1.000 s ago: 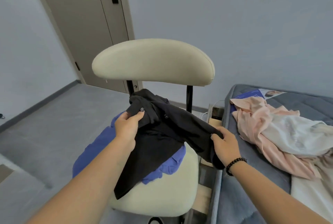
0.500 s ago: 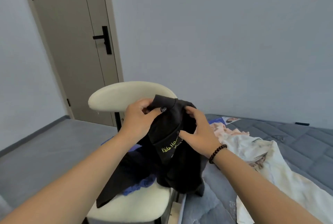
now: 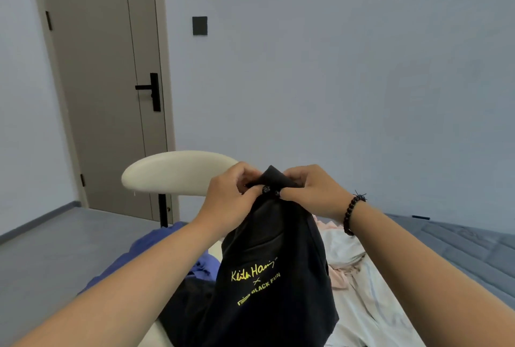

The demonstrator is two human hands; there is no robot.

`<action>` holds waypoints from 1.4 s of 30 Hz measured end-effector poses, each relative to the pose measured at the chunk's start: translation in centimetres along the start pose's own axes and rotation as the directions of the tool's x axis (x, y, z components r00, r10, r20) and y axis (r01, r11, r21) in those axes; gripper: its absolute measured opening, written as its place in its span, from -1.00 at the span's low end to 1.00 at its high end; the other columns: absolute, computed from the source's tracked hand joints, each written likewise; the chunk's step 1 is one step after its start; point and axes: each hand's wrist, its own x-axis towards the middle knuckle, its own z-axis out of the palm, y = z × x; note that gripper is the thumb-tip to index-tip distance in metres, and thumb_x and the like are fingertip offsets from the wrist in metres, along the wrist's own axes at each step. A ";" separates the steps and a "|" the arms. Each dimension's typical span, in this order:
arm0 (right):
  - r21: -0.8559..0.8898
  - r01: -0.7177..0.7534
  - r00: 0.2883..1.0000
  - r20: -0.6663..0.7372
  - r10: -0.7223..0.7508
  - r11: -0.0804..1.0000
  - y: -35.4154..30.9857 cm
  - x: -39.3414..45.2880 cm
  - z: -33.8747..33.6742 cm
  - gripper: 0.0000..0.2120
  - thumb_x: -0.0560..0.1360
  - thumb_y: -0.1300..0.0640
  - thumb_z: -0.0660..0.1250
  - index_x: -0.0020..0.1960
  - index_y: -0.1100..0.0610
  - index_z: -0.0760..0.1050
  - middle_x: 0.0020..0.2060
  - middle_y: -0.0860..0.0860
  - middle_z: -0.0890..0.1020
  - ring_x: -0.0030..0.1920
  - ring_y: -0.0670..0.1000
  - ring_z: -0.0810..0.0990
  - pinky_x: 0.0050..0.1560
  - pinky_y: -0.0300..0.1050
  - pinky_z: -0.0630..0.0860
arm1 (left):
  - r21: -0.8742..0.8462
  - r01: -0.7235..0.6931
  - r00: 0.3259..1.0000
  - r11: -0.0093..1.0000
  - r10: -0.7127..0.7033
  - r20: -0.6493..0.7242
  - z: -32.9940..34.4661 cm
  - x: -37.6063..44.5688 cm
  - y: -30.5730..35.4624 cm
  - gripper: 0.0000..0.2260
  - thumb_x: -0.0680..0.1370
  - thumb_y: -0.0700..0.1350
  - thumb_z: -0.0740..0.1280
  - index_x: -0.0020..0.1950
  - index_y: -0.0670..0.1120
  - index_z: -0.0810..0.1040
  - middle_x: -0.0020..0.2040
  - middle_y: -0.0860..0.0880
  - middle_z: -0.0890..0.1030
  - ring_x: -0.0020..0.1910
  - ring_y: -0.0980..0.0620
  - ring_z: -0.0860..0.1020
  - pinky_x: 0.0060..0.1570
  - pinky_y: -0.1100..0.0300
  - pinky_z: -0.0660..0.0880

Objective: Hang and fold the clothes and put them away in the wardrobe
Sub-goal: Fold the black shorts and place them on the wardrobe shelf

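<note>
A black shirt (image 3: 267, 277) with yellow lettering hangs in front of me, held up by its collar. My left hand (image 3: 231, 197) pinches the collar on the left and my right hand (image 3: 309, 193) pinches it on the right, close together near two small buttons. The shirt's lower part drapes down over the chair seat. A blue garment (image 3: 167, 246) lies on the seat under my left forearm. Pink and white clothes (image 3: 351, 271) lie on the bed to the right.
A cream chair's backrest (image 3: 172, 173) stands just behind my hands. A grey door (image 3: 106, 90) with a black handle is at the back left. The grey quilted bed (image 3: 459, 246) runs along the right. Grey floor lies to the left.
Both hands have lifted the black shirt up off the chair and come together at its collar. The view has tilted upward, so the yellow lettering now hangs below my hands.
</note>
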 end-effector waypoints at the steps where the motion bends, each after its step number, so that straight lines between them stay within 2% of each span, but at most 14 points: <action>1: -0.022 0.004 1.000 0.007 -0.004 1.000 -0.2 -0.3 -0.5 -0.82 0.44 0.33 0.30 -0.01 0.22 0.62 -0.11 0.19 0.68 -0.05 0.15 0.66 0.07 0.07 0.58 | -0.024 0.011 1.000 1.000 -0.012 -0.009 0.2 -0.1 0.0 -0.83 0.44 -0.26 0.46 -0.09 -0.03 0.55 -0.20 0.11 0.67 -0.20 0.22 0.61 -0.19 0.39 0.47; 6: 0.142 -0.029 0.998 -0.052 0.037 0.989 -0.7 -1.5 -4.2 -0.78 0.45 0.38 0.22 0.00 0.31 0.59 -0.12 0.22 0.65 -0.11 0.08 0.62 0.06 0.01 0.55 | -0.089 0.073 0.977 0.993 -0.053 0.207 1.2 0.1 0.1 -0.75 0.44 -0.15 0.49 -0.09 -0.11 0.42 -0.32 0.08 0.62 -0.37 0.14 0.53 -0.40 0.31 0.44; 11: 0.320 -0.053 0.910 -0.375 0.178 0.946 -0.6 -2.1 -9.9 -0.75 0.37 0.28 0.18 -0.05 0.38 0.52 -0.23 0.16 0.55 -0.17 0.12 0.51 -0.07 0.02 0.46 | 0.165 0.023 0.890 0.986 -0.096 0.446 2.8 0.9 -1.4 -0.70 0.35 0.07 0.45 -0.09 -0.04 0.45 -0.20 -0.06 0.63 -0.23 0.11 0.54 -0.13 0.05 0.49; 15: 0.329 -0.062 0.844 -0.486 0.225 0.942 0.3 -3.8 -13.5 -0.83 0.31 0.24 0.16 -0.17 0.20 0.50 -0.28 0.12 0.48 -0.22 0.10 0.44 -0.16 -0.03 0.39 | 0.330 -0.109 0.740 0.938 -0.145 0.657 5.3 0.3 -1.4 -0.67 0.38 -0.04 0.37 0.10 0.17 0.43 -0.01 0.15 0.60 0.00 0.18 0.57 0.04 0.15 0.53; 18: 0.338 -0.070 0.751 -0.602 0.273 0.938 1.6 -5.6 -16.2 -0.83 0.36 0.29 0.13 -0.38 0.12 0.32 -0.42 0.04 0.37 -0.35 0.03 0.34 -0.30 -0.14 0.28 | 0.435 -0.258 0.549 0.863 -0.240 0.801 7.0 -1.0 -3.1 -0.73 0.43 -0.10 0.34 -0.10 0.27 0.37 -0.07 0.13 0.55 -0.06 0.12 0.53 -0.05 0.18 0.48; 21: 0.338 -0.088 0.621 -0.717 0.317 0.937 3.0 -7.9 -19.0 -0.80 0.23 0.23 0.15 -0.42 0.05 0.13 -0.45 -0.01 0.20 -0.39 -0.02 0.17 -0.33 -0.15 0.10 | 0.460 -0.213 0.408 0.862 -0.349 0.843 7.5 -2.4 -4.9 -0.83 0.45 -0.09 0.36 -0.27 0.14 0.45 -0.27 0.17 0.49 -0.23 0.17 0.46 -0.15 0.22 0.40; 23: 0.239 -0.189 0.630 -0.714 0.304 0.952 4.2 -9.5 -19.9 -0.77 0.21 0.24 0.15 -0.41 0.05 0.08 -0.47 -0.02 0.15 -0.40 -0.02 0.09 -0.35 -0.15 0.04 | 0.477 -0.248 0.344 0.843 -0.384 0.857 7.7 -2.5 -5.4 -0.75 0.45 -0.07 0.34 -0.38 0.14 0.37 -0.40 0.19 0.40 -0.36 0.20 0.36 -0.26 0.24 0.31; 25: 0.104 -0.262 0.738 -0.619 0.269 0.959 6.3 -10.9 -20.0 -0.75 0.27 0.23 0.16 -0.41 0.06 0.09 -0.47 -0.03 0.13 -0.40 -0.03 0.07 -0.37 -0.13 0.01 | 0.505 -0.322 0.301 0.800 -0.419 0.856 7.8 -2.3 -5.9 -0.74 0.46 -0.02 0.34 -0.37 0.19 0.34 -0.37 0.17 0.40 -0.33 0.18 0.37 -0.24 0.20 0.33; 29: -0.099 -0.358 0.917 -0.227 0.329 0.928 10.6 -12.8 -19.3 -0.66 0.34 -0.05 0.39 -0.37 0.12 0.31 -0.45 -0.03 0.35 -0.39 -0.03 0.32 -0.31 -0.15 0.23 | 0.590 -0.460 0.352 0.663 -0.474 0.807 7.7 -0.1 -6.4 -0.83 0.47 0.05 0.34 0.00 0.13 0.41 -0.11 0.16 0.52 -0.07 0.08 0.53 -0.02 0.12 0.47; 33: -0.443 -0.443 0.853 0.060 0.518 0.780 14.0 -12.2 -18.5 -0.58 0.14 -0.25 0.52 -0.30 0.05 0.49 -0.42 -0.16 0.56 -0.36 -0.16 0.53 -0.32 -0.28 0.43 | 0.708 -0.596 0.466 0.378 -0.556 0.689 9.0 3.5 -6.3 -0.87 0.41 0.03 0.33 -0.22 -0.01 0.47 -0.33 0.05 0.47 -0.26 -0.03 0.52 -0.29 0.17 0.38; 36: -0.684 -0.405 0.889 -0.142 0.434 0.607 16.2 -9.7 -19.9 -0.62 0.32 -0.22 0.47 -0.17 0.10 0.56 -0.26 -0.02 0.65 -0.18 0.01 0.62 -0.20 -0.07 0.53 | 0.831 -0.486 0.684 0.271 -0.474 0.554 10.5 7.5 -4.8 -0.83 0.42 0.02 0.33 -0.23 -0.06 0.47 -0.38 0.04 0.40 -0.27 -0.04 0.46 -0.33 0.20 0.35; 38: -0.804 -0.452 0.891 -0.432 0.142 0.386 15.4 -7.6 -22.4 -0.66 0.49 -0.19 0.28 -0.09 0.09 0.52 -0.13 0.04 0.64 -0.09 0.11 0.60 -0.19 -0.07 0.48 | 0.891 -0.325 0.838 0.318 -0.340 0.427 10.8 11.3 -3.0 -0.82 0.42 0.03 0.35 -0.23 -0.07 0.48 -0.33 0.03 0.44 -0.24 -0.04 0.48 -0.29 0.18 0.38; 40: -0.742 -0.536 0.754 -0.635 -0.166 0.404 13.0 -5.4 -25.2 -0.68 0.57 -0.12 0.19 -0.13 0.13 0.44 -0.11 0.10 0.61 -0.09 0.19 0.57 -0.24 -0.08 0.38 | 0.880 -0.121 0.949 0.459 -0.208 0.239 10.3 15.3 -0.9 -0.81 0.42 0.03 0.37 -0.24 -0.08 0.51 -0.29 -0.02 0.51 -0.23 -0.07 0.51 -0.28 0.18 0.39; 42: -0.606 -0.540 0.559 -0.777 -0.290 0.584 10.0 -3.6 -28.1 -0.67 0.59 -0.09 0.16 -0.09 0.17 0.45 -0.07 0.14 0.58 -0.06 0.22 0.54 -0.21 -0.07 0.34 | 0.768 0.043 0.995 0.639 -0.098 0.026 9.3 19.1 1.9 -0.83 0.40 -0.01 0.38 -0.25 -0.10 0.55 -0.28 -0.08 0.57 -0.22 -0.12 0.54 -0.28 0.16 0.43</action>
